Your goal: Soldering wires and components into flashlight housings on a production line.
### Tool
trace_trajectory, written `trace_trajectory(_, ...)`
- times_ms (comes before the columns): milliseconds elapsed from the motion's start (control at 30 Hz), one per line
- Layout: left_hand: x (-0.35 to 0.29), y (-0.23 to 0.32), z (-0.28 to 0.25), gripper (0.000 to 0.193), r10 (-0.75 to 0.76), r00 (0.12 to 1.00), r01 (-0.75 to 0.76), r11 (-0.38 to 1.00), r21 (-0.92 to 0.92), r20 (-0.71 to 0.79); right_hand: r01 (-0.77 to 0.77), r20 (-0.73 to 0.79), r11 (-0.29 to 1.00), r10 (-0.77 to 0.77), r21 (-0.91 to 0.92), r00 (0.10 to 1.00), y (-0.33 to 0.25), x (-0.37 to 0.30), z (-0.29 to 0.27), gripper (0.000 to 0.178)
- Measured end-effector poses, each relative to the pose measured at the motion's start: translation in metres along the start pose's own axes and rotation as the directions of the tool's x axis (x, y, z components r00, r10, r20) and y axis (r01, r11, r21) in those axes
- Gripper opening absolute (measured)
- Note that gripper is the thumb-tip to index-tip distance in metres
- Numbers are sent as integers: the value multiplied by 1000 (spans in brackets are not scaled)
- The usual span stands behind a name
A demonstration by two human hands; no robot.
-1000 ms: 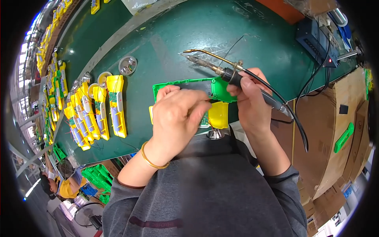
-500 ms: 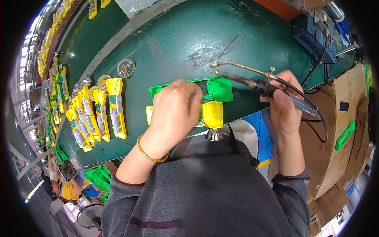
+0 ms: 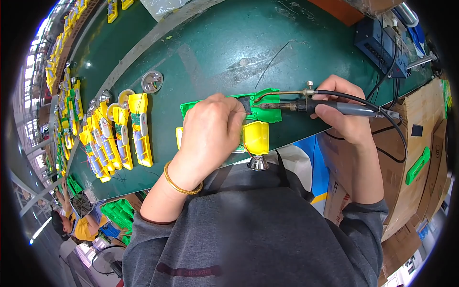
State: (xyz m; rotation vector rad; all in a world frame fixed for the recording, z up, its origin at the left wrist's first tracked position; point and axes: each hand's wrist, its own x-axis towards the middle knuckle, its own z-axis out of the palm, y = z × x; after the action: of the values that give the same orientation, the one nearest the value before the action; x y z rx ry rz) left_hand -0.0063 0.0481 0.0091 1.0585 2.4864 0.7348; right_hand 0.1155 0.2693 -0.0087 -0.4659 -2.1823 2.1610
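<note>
My right hand (image 3: 345, 107) grips a soldering iron (image 3: 358, 109) with a thin brass solder-feed tube (image 3: 284, 92) alongside it. The iron's tip lies over the inside of a green plastic shell (image 3: 270, 115), by a black part (image 3: 245, 104). My left hand (image 3: 213, 126) bends over the shell's left part, fingers curled together at the black part; whatever they pinch is hidden. Nearer to me is a yellow housing (image 3: 256, 137), partly covered by that hand, with a red wire and a silver reflector (image 3: 258, 163) at its near side.
To the left, several yellow housings (image 3: 142, 134) with circuit boards and wires stand in a row near a clear round reflector (image 3: 152, 82). A blue soldering station (image 3: 375, 45) with black cables is at the back right. Cardboard boxes (image 3: 401, 129) stand beyond the table's right edge.
The soldering iron has swung down and levelled, bringing its tip from above the table onto the green shell. My right hand moved slightly right; my left hand has barely moved.
</note>
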Motion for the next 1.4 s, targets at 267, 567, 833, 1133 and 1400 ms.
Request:
trace_trajectory(267, 10, 2, -1, 14, -1, 1000, -3, 989, 148, 28, -50, 46, 999, 49, 6, 998, 2, 6, 1, 13)
trace_trajectory(567, 8, 5, 1, 14, -14, 1000, 15, 987, 157, -6, -76, 115, 996, 82, -56, 990, -8, 19, -2, 16)
trace_trajectory(833, 7, 6, 0, 12, -24, 1000, 25, 988, 151, -8, -117, 156, 993, 118, -19, 981, -13, 29, 0, 17)
trace_trajectory(1133, 7, 4, 1, 12, -17, 1000, 20, 989, 146, -21, -39, 204, 993, 62, -115, 977, -13, 32, -10, 19)
trace_trajectory(1400, 6, 3, 4, 13, -19, 999, 24, 989, 144, -30, -67, 190, 998, 67, -8, 980, -8, 33, -9, 22)
